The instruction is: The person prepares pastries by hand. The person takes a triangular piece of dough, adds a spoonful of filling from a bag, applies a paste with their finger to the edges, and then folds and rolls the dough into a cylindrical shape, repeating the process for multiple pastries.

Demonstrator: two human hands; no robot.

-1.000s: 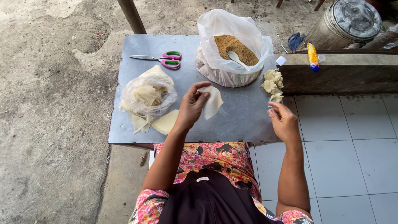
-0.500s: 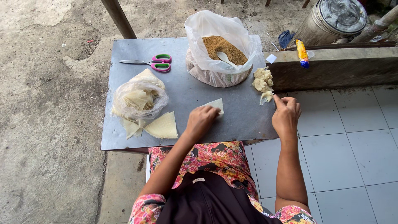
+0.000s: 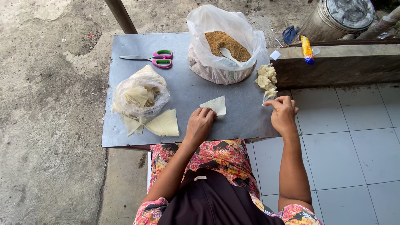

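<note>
A pale triangular wrapper sheet (image 3: 215,104) lies flat on the grey metal table (image 3: 187,89). My left hand (image 3: 200,124) rests on the sheet's near corner, fingers curled, pressing it down. My right hand (image 3: 283,112) hovers at the table's right edge, fingertips pinched just below a pile of pale lumpy dough pieces (image 3: 266,78); whether a bit is between the fingers is unclear. A clear plastic bag of brown crumbs (image 3: 223,46) with a white spoon (image 3: 229,54) in it stands at the back.
A plastic bag of folded wrapper sheets (image 3: 139,94) sits at left with loose triangles (image 3: 162,123) beside it. Pink and green scissors (image 3: 156,58) lie at the back left. A concrete ledge (image 3: 346,58) and a metal drum (image 3: 339,16) stand at right, above tiled floor.
My left hand brought one wrapper sheet down and laid it flat on the table. My right hand moved up toward the dough pile.
</note>
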